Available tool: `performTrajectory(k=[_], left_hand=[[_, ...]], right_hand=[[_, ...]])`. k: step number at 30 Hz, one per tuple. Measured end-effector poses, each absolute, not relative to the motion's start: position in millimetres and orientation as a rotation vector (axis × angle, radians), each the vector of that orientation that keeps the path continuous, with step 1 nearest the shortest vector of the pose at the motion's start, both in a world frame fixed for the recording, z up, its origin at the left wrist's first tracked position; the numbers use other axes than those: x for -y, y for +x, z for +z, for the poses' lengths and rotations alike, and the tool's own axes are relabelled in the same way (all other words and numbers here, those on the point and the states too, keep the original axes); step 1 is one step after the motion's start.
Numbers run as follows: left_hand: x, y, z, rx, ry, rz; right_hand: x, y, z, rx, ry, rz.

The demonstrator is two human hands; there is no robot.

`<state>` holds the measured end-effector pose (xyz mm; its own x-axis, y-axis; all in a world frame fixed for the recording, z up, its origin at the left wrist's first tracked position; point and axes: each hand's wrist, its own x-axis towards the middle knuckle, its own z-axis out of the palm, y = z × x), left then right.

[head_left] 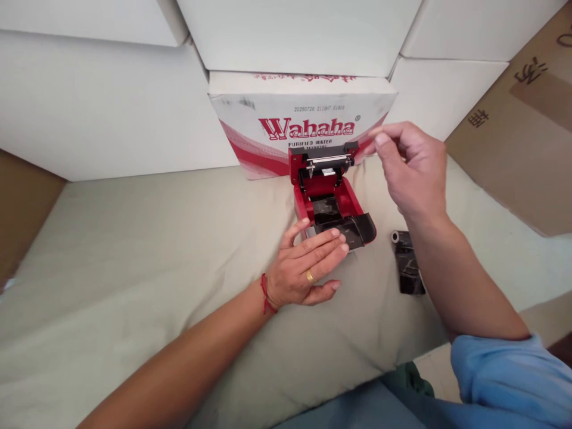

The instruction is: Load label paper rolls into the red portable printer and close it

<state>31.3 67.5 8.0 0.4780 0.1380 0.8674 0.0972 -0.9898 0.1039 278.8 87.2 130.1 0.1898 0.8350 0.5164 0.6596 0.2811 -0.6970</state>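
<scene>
A small red and black machine (304,205) with a hinged lid stands on the cloth, its lid (324,154) raised. It looks like a compact printer; a roller shows under the lid. Glossy black film (327,208) lies in its bay and over the front flap. My left hand (308,265) rests with fingers stretched across the front flap. To the right of the lid, my right hand (411,161) is raised, apart from the machine, thumb and forefinger close together; whether anything is between them is hidden. Under my right forearm lies a partly unrolled black film roll (407,262) with a pale core.
A white and red water carton (263,149) stands right behind the machine. White boxes (111,107) are stacked at the back, and a brown cardboard box (518,155) is on the right. Wrinkled pale green cloth (134,250) covers the surface, whose front edge is near my lap.
</scene>
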Motion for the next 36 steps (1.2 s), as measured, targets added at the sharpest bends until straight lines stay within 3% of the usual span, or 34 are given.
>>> performTrajectory(k=[6, 12, 18, 27, 36], left_hand=[[-67, 31, 11, -0.182, 2.667, 1.561], [-65, 30, 13, -0.139, 2.639, 1.557], [-62, 32, 12, -0.133, 2.651, 1.568], [-80, 18, -3, -0.643, 2.306, 1.668], [-78, 22, 8, -0.743, 2.162, 1.610]], right_hand=[[-113, 281, 100, 1.581, -1.344, 0.382], [-60, 275, 99, 1.591, -1.270, 0.360], [-21, 287, 67, 1.770, -1.199, 0.310], [-18, 280, 44, 1.771, -1.153, 0.179], [-12, 275, 43, 1.842, -1.266, 0.015]])
